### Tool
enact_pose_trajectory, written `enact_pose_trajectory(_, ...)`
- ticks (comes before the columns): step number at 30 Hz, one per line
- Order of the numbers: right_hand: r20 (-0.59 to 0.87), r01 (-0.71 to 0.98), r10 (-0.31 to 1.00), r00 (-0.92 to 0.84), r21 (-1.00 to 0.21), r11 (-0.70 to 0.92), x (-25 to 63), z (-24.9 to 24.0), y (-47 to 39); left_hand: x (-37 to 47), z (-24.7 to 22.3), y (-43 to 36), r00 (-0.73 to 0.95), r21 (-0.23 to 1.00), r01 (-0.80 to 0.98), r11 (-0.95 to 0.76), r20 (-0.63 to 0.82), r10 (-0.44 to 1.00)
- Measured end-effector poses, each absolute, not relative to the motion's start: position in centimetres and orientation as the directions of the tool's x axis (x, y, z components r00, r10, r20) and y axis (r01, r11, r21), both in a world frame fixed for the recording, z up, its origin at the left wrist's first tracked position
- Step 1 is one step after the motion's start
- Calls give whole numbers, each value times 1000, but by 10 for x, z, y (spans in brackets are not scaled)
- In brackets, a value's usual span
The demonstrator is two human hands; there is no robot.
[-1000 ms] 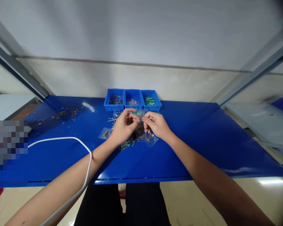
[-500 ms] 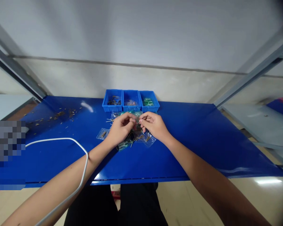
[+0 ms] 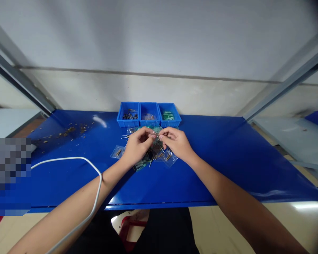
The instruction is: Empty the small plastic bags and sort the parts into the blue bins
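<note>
My left hand and my right hand meet over the middle of the table, fingertips pinched and a short gap apart. Between them is what looks like a small clear plastic bag, its details too small to make out. Beneath my hands lies a pile of small clear bags and loose metal pins, partly hidden by my fingers. One bag with brass-coloured pins rests below my right hand. Another bag lies flat to the left of my left wrist.
Three joined blue bins stand behind the pile: dark metal pins in the left bin, small pale pieces in the middle bin, green packets in the right bin. Brownish debris litters the table's left. A white cable crosses my left forearm.
My hands stay together over the pile, fingers shifting slightly. The whole view has moved a little, and my legs have parted, showing more of a red stool below the table.
</note>
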State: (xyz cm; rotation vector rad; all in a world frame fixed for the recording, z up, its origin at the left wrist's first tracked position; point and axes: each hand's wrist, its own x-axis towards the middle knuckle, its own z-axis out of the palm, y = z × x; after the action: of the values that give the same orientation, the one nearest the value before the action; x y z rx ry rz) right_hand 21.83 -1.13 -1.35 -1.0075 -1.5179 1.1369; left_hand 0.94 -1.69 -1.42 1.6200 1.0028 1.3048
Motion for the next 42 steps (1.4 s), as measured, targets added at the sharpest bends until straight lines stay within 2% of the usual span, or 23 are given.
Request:
enact_pose_trajectory(4,188,48,960,-207,-978,202,219,-13,-12,7,-9,-20,176,942,95,-321,302,937)
enact_pose_trajectory(7,146,30,964,-222,-987,157,219,-12,-14,6,-4,-23,205,968,22,-251,242,948)
enact_pose_trajectory(10,128,-27,962,-241,-992,125,219,-12,-14,5,-1,-24,239,972,-43,-230,233,943)
enact_pose_trajectory(14,147,-70,964,-222,-988,134,220,-14,-11,5,-3,-23,265,975,-36,-220,222,938)
enact_pose_trajectory(20,214,-28,962,-170,-977,213,215,-18,-12,8,-14,-19,219,963,-70,-262,271,937)
enact_pose_trajectory(26,249,45,950,-190,-964,262,213,-18,-16,6,-15,-16,202,951,-48,-306,309,929)
enact_pose_trajectory(33,373,184,900,-227,-891,416,217,-20,-16,3,-18,-13,266,943,-28,-332,327,907)
enact_pose_trajectory(38,342,223,925,-167,-901,373,222,-25,-14,-2,-18,-4,178,926,78,-370,353,919)
enact_pose_trajectory(42,291,212,950,-110,-927,308,222,-24,-13,-3,-17,13,123,943,16,-333,329,936)
